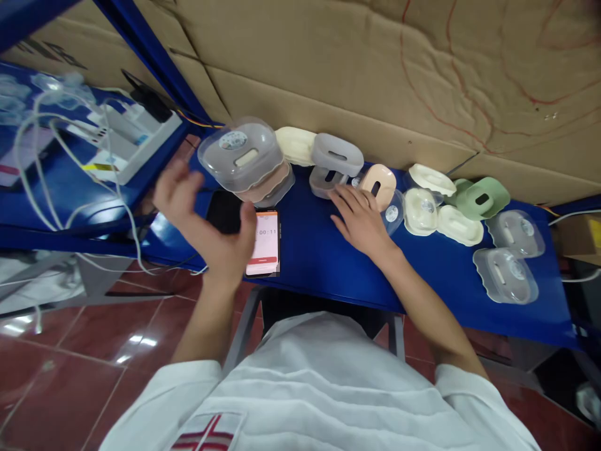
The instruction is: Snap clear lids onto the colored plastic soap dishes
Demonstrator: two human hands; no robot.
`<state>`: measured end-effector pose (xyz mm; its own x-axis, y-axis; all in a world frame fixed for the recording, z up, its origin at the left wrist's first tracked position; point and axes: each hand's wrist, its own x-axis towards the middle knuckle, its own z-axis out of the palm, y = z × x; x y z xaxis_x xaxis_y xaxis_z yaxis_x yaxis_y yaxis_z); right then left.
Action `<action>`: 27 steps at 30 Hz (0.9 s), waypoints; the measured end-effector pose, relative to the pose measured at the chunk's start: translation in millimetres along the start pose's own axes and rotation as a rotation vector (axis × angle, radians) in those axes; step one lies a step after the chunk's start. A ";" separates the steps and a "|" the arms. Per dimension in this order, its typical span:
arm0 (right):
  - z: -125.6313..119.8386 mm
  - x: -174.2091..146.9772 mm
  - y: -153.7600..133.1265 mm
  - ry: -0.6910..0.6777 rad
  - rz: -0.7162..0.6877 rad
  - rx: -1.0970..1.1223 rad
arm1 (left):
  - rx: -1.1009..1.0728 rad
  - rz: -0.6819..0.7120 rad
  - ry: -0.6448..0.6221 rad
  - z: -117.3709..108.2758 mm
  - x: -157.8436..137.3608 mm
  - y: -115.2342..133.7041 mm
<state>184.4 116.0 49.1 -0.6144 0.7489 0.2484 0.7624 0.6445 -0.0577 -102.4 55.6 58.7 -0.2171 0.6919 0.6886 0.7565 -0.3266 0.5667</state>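
Left hand [206,219]: spread, empty, above phone [265,241] | right hand [359,219]: flat, touching peach box [378,183] | stacked boxes [244,160] assembled; loose lids [504,275] remaining.

Left hand [206,219] raised, seemingly empty; right hand [361,219] flat, fingers spread.

Hands [206,225] over phone [265,243] (timer showing)

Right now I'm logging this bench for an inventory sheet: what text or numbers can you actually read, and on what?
"00:11" on the phone screen, a timer readout; the first digits are faint.
Round sticker on the clear lid of the stacked soap boxes: too blurred to read.
Dark print on the cardboard at upper left: unreadable.
Yellow label on the power strip: too small.
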 end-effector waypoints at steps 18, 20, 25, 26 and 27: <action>-29.6 64.9 9.1 0.025 0.022 0.012 | 0.146 0.225 -0.778 95.7 -62.0 76.5; -10.5 105.9 13.8 0.014 0.004 0.031 | 0.167 0.229 -0.773 95.5 -63.7 82.5; 24.5 164.3 28.1 -0.144 0.067 -0.007 | 0.168 0.237 -0.738 87.9 -71.3 86.8; 23.8 165.9 30.1 -0.149 0.074 -0.009 | 0.165 0.231 -0.729 86.8 -73.0 86.5; 20.1 163.9 31.7 -0.136 0.078 -0.004 | 0.161 0.220 -0.715 85.9 -74.4 86.2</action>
<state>103.8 262.3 68.6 -0.5748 0.8109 0.1096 0.8096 0.5830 -0.0678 31.9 31.2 17.4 0.3597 0.8880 0.2865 0.8286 -0.4452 0.3396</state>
